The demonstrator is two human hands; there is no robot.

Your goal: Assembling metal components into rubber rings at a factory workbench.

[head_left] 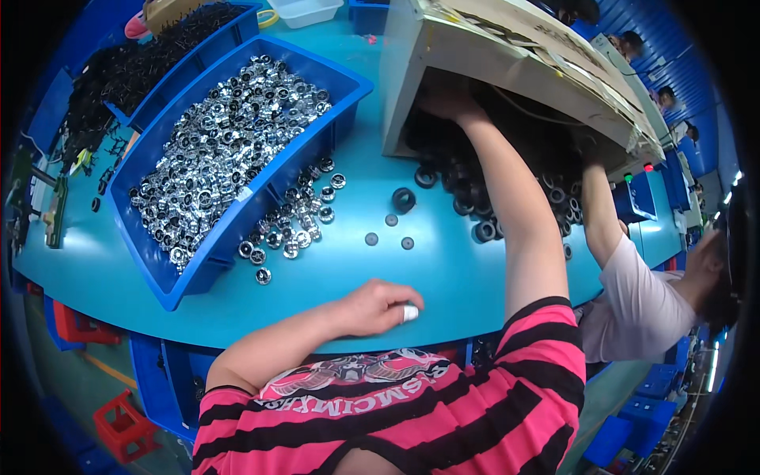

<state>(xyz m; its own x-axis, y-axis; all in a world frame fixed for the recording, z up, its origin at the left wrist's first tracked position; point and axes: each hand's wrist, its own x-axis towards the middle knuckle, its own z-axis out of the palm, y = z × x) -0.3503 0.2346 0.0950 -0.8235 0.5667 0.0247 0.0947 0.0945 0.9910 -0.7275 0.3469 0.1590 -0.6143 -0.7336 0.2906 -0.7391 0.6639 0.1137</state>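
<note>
My left hand (378,308) rests near the table's front edge, its fingers curled in and nothing visible in them. A white wrap (410,313) covers one fingertip. My right hand (447,101) reaches far into a pale, open-fronted box (402,87), above black rubber rings (463,186) heaped in its opening. Shadow hides its fingers and anything they may hold. One thick black ring (403,199) lies apart on the table, with three small dark discs (391,220) close by. Shiny silver wheel-like parts (229,134) fill a blue bin (170,297) on the left.
More silver parts (290,229) lie loose beside the bin's right side. Behind it stands another blue bin (194,59) with thin black pieces. A co-worker's hand (587,146) reaches into the same box from the right. Red stools (125,427) stand on the floor at left.
</note>
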